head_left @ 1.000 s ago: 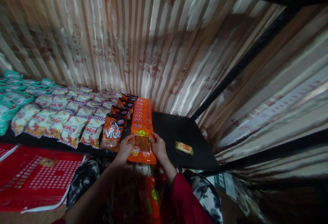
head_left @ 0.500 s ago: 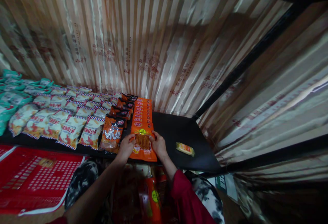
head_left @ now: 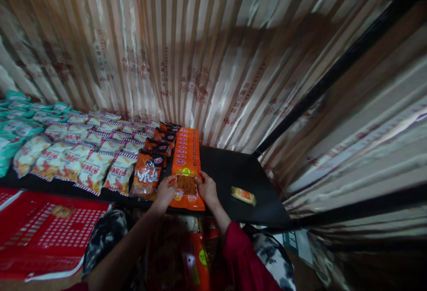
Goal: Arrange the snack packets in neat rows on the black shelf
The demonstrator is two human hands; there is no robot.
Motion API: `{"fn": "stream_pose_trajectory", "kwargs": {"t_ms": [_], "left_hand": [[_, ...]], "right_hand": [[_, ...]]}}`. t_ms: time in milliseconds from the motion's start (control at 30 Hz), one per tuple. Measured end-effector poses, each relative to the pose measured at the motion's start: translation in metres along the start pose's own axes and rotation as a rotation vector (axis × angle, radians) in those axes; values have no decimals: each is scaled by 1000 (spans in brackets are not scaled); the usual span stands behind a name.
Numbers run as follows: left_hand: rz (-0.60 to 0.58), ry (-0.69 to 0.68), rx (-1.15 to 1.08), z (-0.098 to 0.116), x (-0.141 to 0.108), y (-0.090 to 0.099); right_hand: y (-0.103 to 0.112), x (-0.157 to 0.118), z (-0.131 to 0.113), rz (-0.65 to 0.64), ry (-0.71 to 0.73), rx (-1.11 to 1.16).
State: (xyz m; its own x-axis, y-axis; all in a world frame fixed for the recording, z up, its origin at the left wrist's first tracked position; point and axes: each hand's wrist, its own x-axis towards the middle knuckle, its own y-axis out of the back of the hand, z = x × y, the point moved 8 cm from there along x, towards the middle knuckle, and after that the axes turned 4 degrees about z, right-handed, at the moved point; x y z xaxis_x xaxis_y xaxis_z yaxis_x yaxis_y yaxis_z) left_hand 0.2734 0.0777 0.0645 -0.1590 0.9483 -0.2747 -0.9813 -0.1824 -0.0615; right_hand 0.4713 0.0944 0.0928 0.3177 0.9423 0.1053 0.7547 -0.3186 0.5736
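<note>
An orange snack packet (head_left: 187, 186) with a clear window showing brown sticks lies at the shelf's front, on top of an overlapping row of matching orange packets (head_left: 187, 143). My left hand (head_left: 165, 193) is closed on its left edge, thumb on top. At the opposite edge my right hand (head_left: 207, 189) grips the same packet. Just left of my left hand stands an orange-and-black snack bag (head_left: 147, 173), first in a row running back. A small yellow-wrapped snack (head_left: 243, 196) lies on the black shelf (head_left: 222, 166) to the right.
White snack bags (head_left: 93, 171) in rows and teal bags (head_left: 23, 126) fill the shelf's left part. A red basket (head_left: 66, 237) sits below at left. More orange packets (head_left: 196, 260) are below, between my knees. A striped curtain (head_left: 200, 51) hangs behind; a black frame bar (head_left: 320, 86) slants at right.
The view has shifted slightly. Both hands remain on the packet's edges, and the packet seems to lie a little straighter in line with the row behind it.
</note>
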Motion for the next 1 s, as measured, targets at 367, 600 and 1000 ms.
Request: {"fn": "stream_pose_trajectory", "kwargs": {"t_ms": [367, 600, 1000], "left_hand": [[42, -115, 217, 11, 0, 1], [50, -165, 368, 21, -5, 0], [18, -215, 561, 27, -9, -7]], "right_hand": [[-1, 0, -1, -16, 16, -68], [0, 0, -5, -53, -14, -128], [2, 0, -8, -51, -18, -135]]}}
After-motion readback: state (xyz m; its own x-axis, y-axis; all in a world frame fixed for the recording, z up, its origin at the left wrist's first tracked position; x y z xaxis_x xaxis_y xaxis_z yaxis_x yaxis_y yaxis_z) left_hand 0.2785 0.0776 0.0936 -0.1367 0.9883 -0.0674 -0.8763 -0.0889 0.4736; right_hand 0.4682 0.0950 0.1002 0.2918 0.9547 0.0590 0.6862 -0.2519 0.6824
